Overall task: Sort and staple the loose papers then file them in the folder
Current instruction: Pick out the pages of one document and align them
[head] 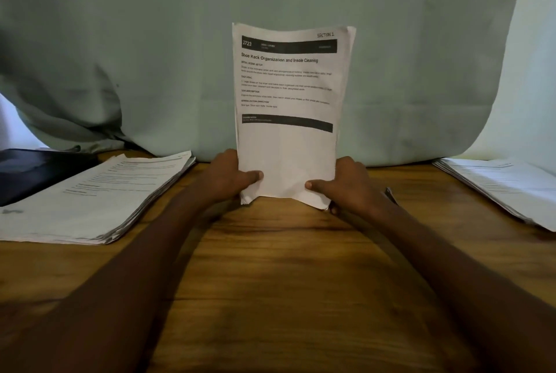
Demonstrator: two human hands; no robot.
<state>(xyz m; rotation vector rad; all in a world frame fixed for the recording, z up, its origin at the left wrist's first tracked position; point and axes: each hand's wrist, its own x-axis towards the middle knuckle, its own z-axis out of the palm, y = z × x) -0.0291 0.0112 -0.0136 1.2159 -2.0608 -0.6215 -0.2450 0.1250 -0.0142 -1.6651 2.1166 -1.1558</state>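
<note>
The left hand [233, 175] and right hand [346, 184] are each pinching a lower corner of an upright sheaf of papers [287, 108] standing on the wooden table [276, 267] at twelve o'clock, seemingly squaring it for stapling, while sorted stacks are lying at nine o'clock [99, 195] and three o'clock [505, 186].

A makeshift home desk: wooden table [285, 267] backed by a draped green sheet [150, 41] (paper stacks [99, 192] alongside).
</note>
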